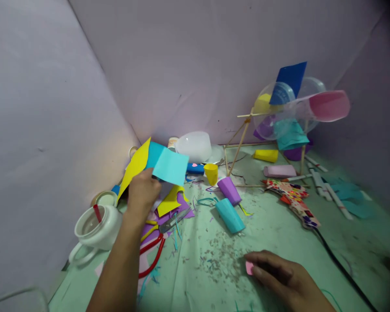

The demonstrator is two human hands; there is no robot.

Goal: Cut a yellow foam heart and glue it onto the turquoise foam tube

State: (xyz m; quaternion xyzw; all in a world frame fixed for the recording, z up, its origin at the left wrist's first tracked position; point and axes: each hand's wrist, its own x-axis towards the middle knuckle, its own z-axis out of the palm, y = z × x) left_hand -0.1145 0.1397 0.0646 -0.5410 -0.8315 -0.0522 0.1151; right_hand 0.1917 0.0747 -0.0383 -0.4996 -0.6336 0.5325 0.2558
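My left hand is closed on a light blue sheet, held above a pile with a yellow sheet beside it. At the lower right, my right hand pinches a small pink piece between thumb and fingertips, low over the cloth. Between the hands lie a turquoise paper roll and a purple roll, with a yellow cone standing behind them. Red-handled scissors and a yellow-handled tool rest below my left hand.
A white teapot stands at the left. At the right back is a stick frame with a wheel of clear discs and coloured cups. A patterned glue gun trails a black cord. Markers lie beyond it.
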